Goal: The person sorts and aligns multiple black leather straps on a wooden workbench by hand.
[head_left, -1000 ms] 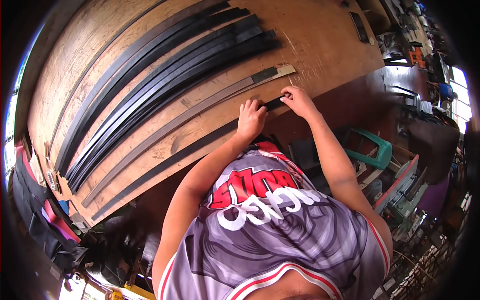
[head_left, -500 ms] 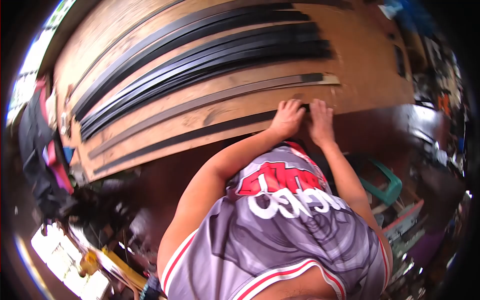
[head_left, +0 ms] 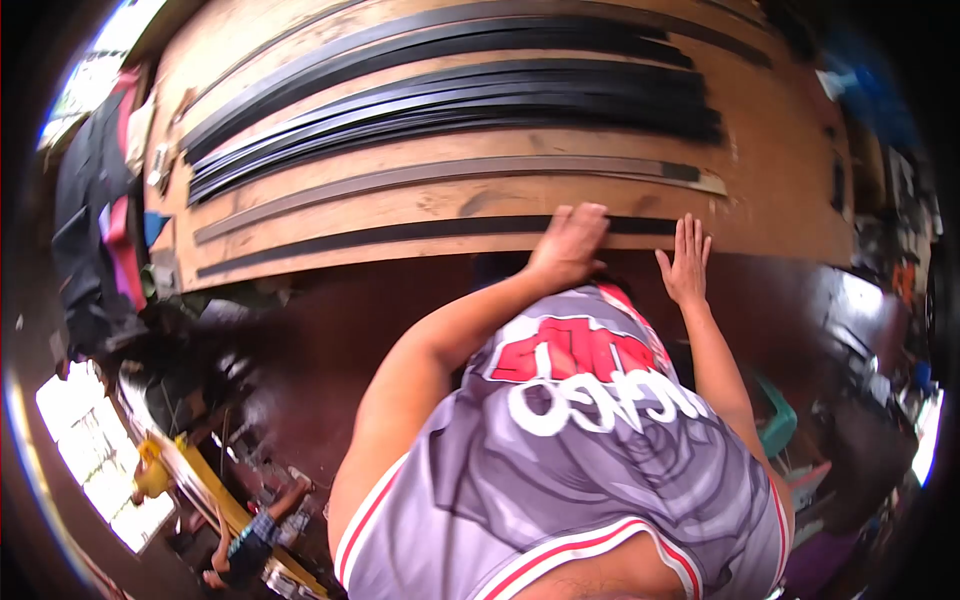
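A long black strip (head_left: 400,232) lies along the near edge of the wooden table (head_left: 780,200). My left hand (head_left: 570,245) rests on it, palm down with fingers stretched out, covering a short stretch. Farther right, my right hand (head_left: 688,262) lies flat at the strip's right end, fingers extended and thumb apart. Neither hand is wrapped round anything. Just beyond the strip runs a brown strip (head_left: 440,176) with a pale end piece.
Several glossy black strips (head_left: 460,100) lie bundled across the table, with more brown strips behind. Dark cloth (head_left: 90,215) hangs at the left edge. A green plastic object (head_left: 778,415) stands at the lower right. Another person (head_left: 250,540) is at the lower left.
My right hand has moved right, away from my left hand, and its fingers have spread. More of the black strip shows between them. The whole view has shifted.
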`<state>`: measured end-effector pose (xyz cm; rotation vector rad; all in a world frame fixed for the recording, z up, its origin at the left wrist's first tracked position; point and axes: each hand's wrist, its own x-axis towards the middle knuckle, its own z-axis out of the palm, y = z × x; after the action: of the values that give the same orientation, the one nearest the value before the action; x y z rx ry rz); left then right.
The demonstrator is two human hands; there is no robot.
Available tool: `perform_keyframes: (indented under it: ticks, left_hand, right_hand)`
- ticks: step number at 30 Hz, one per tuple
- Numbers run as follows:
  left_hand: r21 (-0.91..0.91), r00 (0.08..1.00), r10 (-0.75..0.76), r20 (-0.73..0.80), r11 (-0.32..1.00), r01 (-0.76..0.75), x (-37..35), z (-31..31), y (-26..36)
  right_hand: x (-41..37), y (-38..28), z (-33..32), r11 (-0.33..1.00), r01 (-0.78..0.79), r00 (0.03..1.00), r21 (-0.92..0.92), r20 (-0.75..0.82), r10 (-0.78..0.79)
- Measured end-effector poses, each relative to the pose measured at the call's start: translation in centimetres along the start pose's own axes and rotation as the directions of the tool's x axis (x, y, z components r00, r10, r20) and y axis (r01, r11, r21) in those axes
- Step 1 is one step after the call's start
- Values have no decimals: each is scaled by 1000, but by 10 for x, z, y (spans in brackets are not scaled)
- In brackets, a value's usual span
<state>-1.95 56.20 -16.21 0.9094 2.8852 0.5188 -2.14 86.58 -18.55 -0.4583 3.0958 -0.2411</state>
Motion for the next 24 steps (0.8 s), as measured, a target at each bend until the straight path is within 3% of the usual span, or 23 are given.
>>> perform_keyframes:
  ticks: [1, 3, 4, 6, 8, 9, 12, 14, 16, 18, 20, 22, 24]
  left_hand:
    - [5, 983, -110, 148, 994, 111, -10, -17, -8]
    - [26, 943, -322, 87, 947, 321, -50, -15, -33]
    - [101, 925, -377, 36, 923, 372, -71, -17, -49]
    - [62, 873, -479, -95, 872, 486, -111, -20, -75]
    - [31, 808, -560, -183, 818, 574, -128, -35, -82]
    - [47, 814, -554, -178, 821, 569, -127, -34, -79]
    - [87, 856, -485, -177, 859, 505, -112, -28, -68]
    - [28, 898, -415, -148, 906, 423, -87, -24, -53]
    - [66, 939, -333, -84, 939, 339, -70, -21, -42]
    - [386, 931, -364, 25, 863, 326, -64, -14, -41]
    - [56, 920, -377, -105, 922, 384, -74, -8, -51]
    - [106, 915, -392, -90, 910, 400, -88, -4, -60]
    - [127, 919, -387, -77, 910, 394, -97, -8, -64]
  right_hand:
    - [-8, 14, -4, 996, -81, 997, -27, 0, 81]
    - [-20, 42, -5, 972, -221, 975, -75, -43, 218]
    - [-26, 52, -6, 957, -274, 960, -91, -81, 267]
    - [-28, 43, -13, 940, -339, 934, -50, -142, 329]
    - [-16, 1, -21, 960, -279, 948, 29, -151, 280]
    - [-8, -22, -19, 982, -169, 969, 89, -169, 182]
    - [26, -112, -14, 964, 38, 999, 263, -31, -30]
    - [46, -156, 8, 900, 339, 940, 276, -126, -316]
    - [60, -186, 23, 847, 454, 891, 277, -128, -436]
    - [63, -192, 19, 866, 407, 909, 291, -37, -415]
    - [65, -190, 15, 899, 338, 932, 277, 39, -362]
    - [54, -173, 14, 941, 241, 957, 239, 104, -271]
    - [45, -156, 16, 953, 265, 959, 143, 66, -276]
